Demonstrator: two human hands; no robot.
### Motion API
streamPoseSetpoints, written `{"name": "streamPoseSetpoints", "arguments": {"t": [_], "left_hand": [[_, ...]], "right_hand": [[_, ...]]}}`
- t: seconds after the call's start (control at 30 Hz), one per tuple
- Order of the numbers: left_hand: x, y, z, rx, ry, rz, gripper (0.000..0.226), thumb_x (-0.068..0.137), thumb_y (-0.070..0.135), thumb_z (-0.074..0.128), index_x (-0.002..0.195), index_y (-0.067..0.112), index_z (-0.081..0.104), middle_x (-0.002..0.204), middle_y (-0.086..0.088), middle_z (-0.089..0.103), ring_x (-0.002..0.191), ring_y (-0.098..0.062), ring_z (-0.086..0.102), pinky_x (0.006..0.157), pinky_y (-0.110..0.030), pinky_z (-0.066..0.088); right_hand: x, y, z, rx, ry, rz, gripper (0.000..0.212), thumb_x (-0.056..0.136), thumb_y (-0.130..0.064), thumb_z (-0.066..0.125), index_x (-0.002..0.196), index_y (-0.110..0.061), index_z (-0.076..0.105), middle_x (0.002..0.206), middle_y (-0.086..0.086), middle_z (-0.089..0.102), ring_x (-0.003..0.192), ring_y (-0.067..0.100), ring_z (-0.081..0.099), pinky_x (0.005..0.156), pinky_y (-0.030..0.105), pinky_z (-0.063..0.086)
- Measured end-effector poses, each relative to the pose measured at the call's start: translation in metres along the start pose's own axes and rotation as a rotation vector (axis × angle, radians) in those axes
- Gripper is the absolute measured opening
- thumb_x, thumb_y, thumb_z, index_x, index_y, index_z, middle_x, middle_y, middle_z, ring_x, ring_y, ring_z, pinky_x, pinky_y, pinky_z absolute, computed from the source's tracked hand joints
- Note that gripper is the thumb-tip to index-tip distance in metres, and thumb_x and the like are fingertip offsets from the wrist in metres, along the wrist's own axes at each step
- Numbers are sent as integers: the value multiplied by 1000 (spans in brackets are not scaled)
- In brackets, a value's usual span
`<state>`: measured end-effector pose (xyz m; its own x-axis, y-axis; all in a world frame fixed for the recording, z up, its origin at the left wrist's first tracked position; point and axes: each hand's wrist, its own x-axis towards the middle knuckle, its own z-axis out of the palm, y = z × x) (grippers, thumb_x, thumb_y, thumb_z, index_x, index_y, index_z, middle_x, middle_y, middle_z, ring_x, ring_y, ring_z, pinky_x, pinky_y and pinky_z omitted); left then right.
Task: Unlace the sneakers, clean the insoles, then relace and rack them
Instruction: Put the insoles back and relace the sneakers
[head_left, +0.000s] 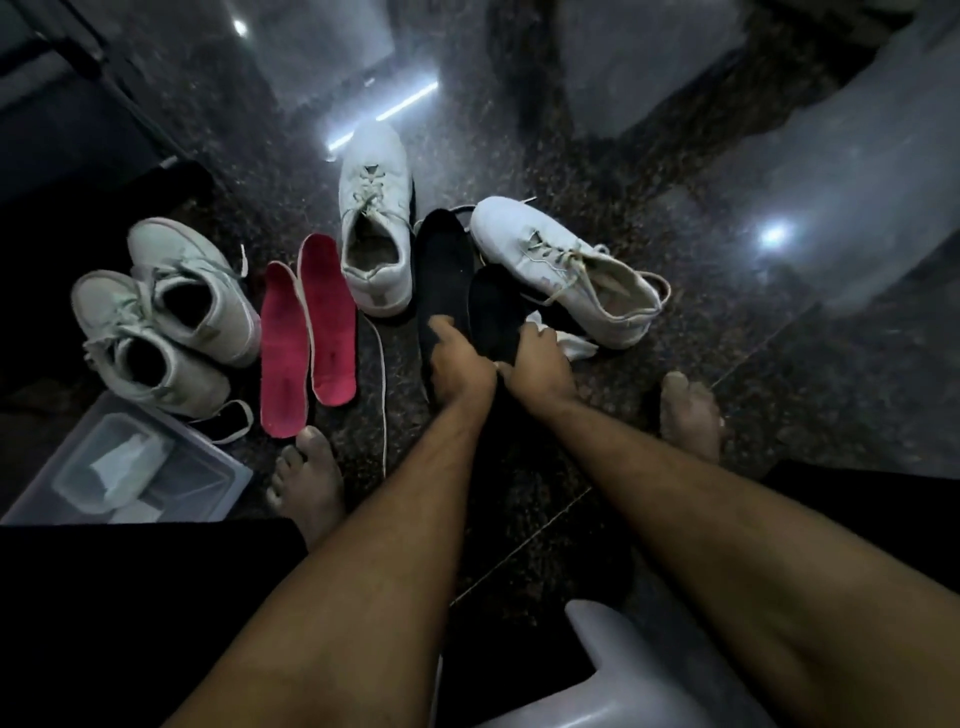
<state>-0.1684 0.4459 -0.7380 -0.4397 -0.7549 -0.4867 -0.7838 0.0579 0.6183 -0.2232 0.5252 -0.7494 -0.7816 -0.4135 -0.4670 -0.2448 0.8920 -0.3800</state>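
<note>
Two black insoles lie on the dark floor between two white sneakers. My left hand (457, 358) rests on the longer black insole (441, 260) with fingers curled over its near end. My right hand (535, 353) grips the shorter black insole (493, 312) and a white cloth (571, 343) sticks out from under its fingers. One white sneaker (374, 218) stands upright at the centre, the other (571, 270) lies to the right, both laced. Two red insoles (306, 322) lie side by side to the left.
A second pair of white sneakers (166, 312) sits at the left. A clear plastic box (208, 462) with white cloth inside stands at lower left. A loose lace (383, 395) runs along the floor. My bare feet (306, 483) and a grey stool edge (597, 675) are close by.
</note>
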Motion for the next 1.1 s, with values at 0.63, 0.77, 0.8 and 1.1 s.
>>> {"name": "streamPoseSetpoints", "arguments": {"t": [0.63, 0.77, 0.8, 1.1], "left_hand": [[-50, 64, -24, -580, -47, 59, 27, 91, 14, 66, 117, 12, 57, 92, -12, 70, 65, -32, 71, 59, -53, 61], [-77, 102, -18, -764, -255, 86, 14, 98, 0, 56, 111, -5, 57, 65, -11, 60, 40, -16, 61, 40, -30, 53], [-86, 109, -17, -787, -313, 89, 13, 99, -2, 54, 111, -4, 56, 64, -11, 60, 39, -15, 61, 37, -28, 51], [-87, 108, 32, -704, -461, 5, 13, 102, 3, 50, 115, 2, 50, 77, -13, 64, 38, -13, 63, 32, -19, 43]], "right_hand": [[-33, -9, -196, -74, -31, -309, 55, 88, -21, 70, 139, -19, 49, 125, 10, 64, 114, 27, 60, 80, 22, 37], [-46, 1, -241, -297, -113, -318, 63, 88, -14, 67, 146, -14, 41, 127, 15, 61, 115, 32, 58, 81, 28, 40], [-45, 4, -248, -369, -111, -317, 63, 88, -14, 66, 146, -15, 42, 126, 14, 62, 113, 33, 59, 83, 29, 43], [-18, 54, -256, -594, -444, -259, 58, 97, -24, 59, 150, -20, 37, 125, 8, 64, 92, 20, 61, 72, 24, 42]]}}
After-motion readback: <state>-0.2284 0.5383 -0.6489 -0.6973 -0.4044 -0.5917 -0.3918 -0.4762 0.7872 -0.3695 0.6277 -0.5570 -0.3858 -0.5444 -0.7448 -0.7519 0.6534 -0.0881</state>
